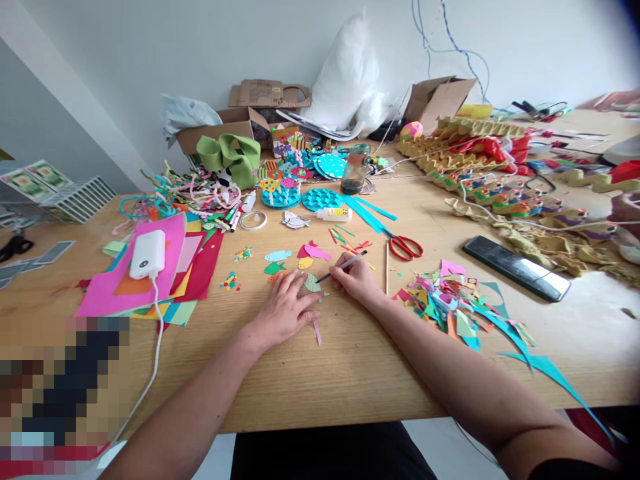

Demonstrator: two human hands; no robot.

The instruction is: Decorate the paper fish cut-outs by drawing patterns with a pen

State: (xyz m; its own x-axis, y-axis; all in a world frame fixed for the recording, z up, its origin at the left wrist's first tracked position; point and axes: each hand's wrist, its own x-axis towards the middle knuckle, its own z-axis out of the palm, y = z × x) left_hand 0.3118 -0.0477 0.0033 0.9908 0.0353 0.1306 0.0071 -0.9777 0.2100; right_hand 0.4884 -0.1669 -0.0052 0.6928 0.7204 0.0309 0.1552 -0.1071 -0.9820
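My right hand [356, 279] grips a slim pen [341, 265], its tip touching a pale green paper fish [312, 283] with drawn stripes. My left hand [285, 308] lies flat beside that fish, fingers spread. An orange paper piece [273, 277] is partly hidden under its fingertips. Just beyond are more paper fish: a light blue one [278, 255], a green one [274, 268], a yellow one [305, 263] and a pink one [317, 252] overlapping a red one. Small coloured paper dots [231, 281] lie to the left. Thin paper strips [345, 239] lie beyond my right hand.
Red-handled scissors [406, 247], a thin stick [387, 269] and a glue bottle [335, 214] lie beyond my hands. Paper scraps [450, 300] and a phone [516, 268] are at right. A white power bank [148, 254] rests on coloured sheets [200, 267] at left, its cable hanging down.
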